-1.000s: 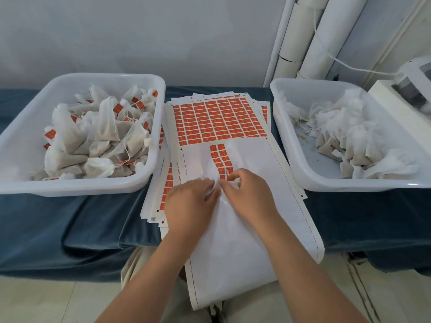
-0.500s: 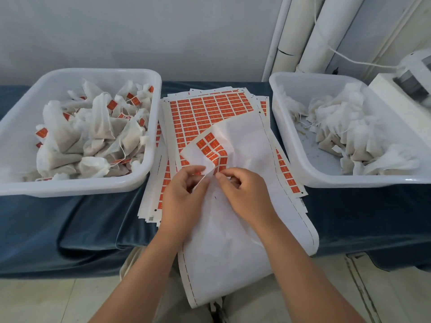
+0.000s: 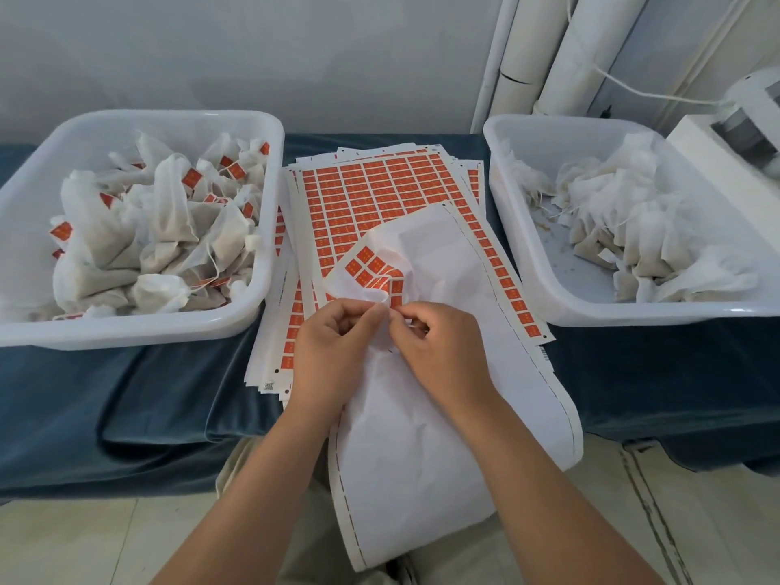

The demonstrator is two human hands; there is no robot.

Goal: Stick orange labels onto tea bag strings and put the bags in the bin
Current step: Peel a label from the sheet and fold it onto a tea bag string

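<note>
Two hands are held together at frame centre — left hand (image 3: 333, 344) and right hand (image 3: 439, 348), fingers curled, pinched on the label sheet (image 3: 422, 437), apparently at one orange label (image 3: 395, 292).

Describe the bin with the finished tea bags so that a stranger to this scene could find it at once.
Start at the blue-covered table, at the stack of orange label sheets in its middle. The finished bin is the white plastic tub left of that stack. Unlike the matching right bin, whose tea bags are plain white, its bags carry small orange labels.
</note>
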